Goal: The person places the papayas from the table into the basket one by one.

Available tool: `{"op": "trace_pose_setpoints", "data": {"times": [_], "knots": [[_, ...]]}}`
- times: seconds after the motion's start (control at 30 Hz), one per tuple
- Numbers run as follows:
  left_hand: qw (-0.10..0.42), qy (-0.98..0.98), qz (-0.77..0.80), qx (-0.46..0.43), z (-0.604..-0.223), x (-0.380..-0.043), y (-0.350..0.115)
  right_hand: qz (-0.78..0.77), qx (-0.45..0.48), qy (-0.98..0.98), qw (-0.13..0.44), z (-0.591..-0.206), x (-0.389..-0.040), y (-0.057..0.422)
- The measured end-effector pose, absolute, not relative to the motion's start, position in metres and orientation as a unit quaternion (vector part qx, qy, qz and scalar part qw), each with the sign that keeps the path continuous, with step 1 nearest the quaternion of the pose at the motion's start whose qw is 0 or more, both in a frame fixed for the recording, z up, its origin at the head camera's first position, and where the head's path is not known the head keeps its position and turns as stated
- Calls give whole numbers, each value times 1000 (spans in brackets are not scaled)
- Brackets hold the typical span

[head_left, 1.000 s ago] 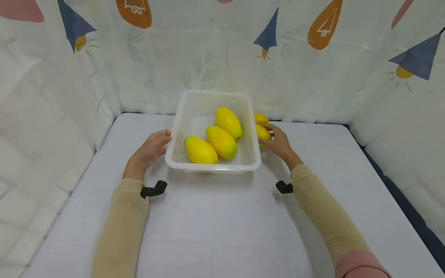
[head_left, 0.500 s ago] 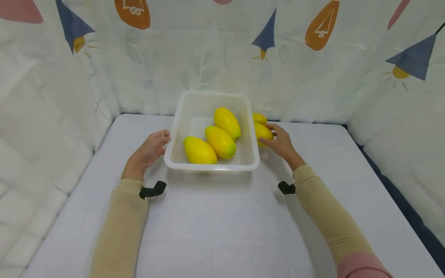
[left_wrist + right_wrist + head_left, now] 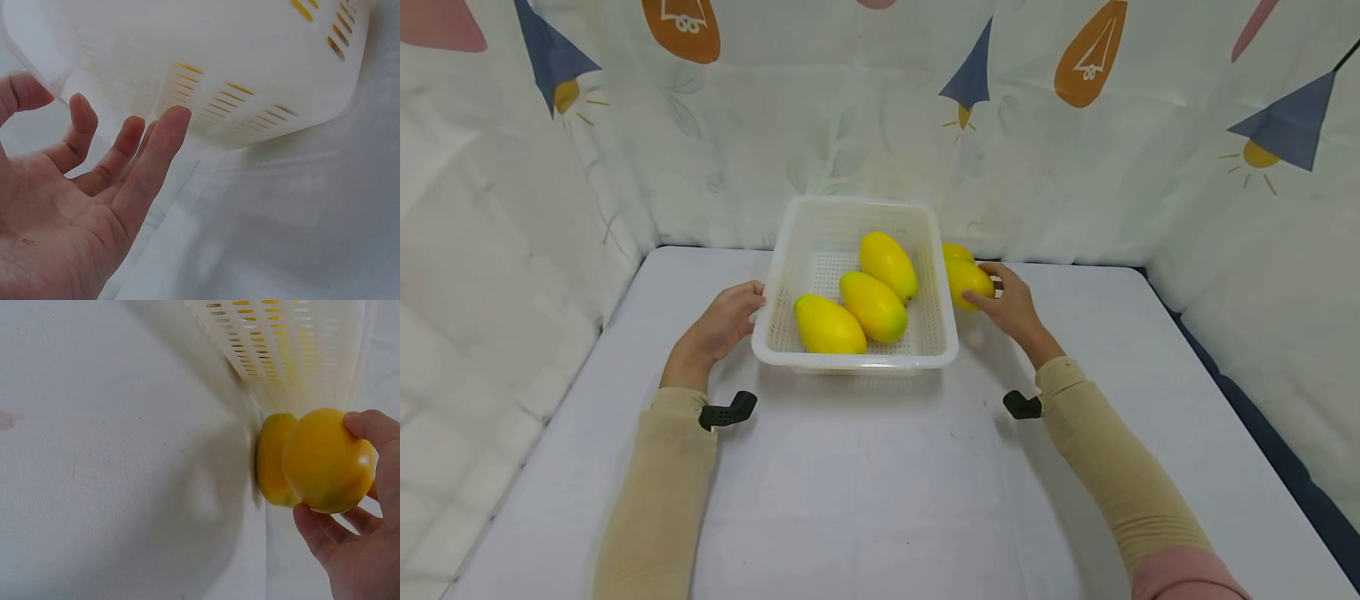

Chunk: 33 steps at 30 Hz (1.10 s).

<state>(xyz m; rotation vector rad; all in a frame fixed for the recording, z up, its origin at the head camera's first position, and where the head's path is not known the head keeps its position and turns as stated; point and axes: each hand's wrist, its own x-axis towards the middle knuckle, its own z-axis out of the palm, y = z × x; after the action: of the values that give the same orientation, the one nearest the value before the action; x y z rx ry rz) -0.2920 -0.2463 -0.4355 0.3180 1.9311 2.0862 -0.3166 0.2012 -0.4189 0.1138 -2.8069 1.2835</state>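
Note:
A white plastic basket (image 3: 853,361) stands on the table with three yellow mangoes inside: one at the front left (image 3: 829,325), one in the middle (image 3: 874,307), one at the back (image 3: 888,265). My left hand (image 3: 722,323) is at the basket's left side, fingertips by the wall; in the left wrist view its fingers (image 3: 150,150) are loosely bent, not wrapped round the basket. Just outside the right wall my right hand (image 3: 1011,307) grips a mango (image 3: 328,459) between thumb and fingers, seemingly raised off the table. Behind it another mango (image 3: 274,459) lies beside the basket, partly hidden.
A white cloth covers the table (image 3: 865,483). Printed fabric curtains (image 3: 737,150) rise close behind the table and on both sides. Dark wrist mounts (image 3: 728,411) stick out from both sleeves.
My right hand has shifted slightly right and up with the mango, which shows more clear of the basket's wall. The left hand and the basket stay nearly still; the view drifts slightly.

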Motion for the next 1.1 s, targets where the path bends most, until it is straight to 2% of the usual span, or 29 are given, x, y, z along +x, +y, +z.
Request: {"op": "trace_pose_setpoints", "data": {"times": [0.6,1.1], "knots": [[139,672,719,111,-437,-293,-247,431,55,-895,96,-415,-316,203],[140,677,714,111,-437,-293,-248,442,65,-887,121,-410,-317,203]]}}
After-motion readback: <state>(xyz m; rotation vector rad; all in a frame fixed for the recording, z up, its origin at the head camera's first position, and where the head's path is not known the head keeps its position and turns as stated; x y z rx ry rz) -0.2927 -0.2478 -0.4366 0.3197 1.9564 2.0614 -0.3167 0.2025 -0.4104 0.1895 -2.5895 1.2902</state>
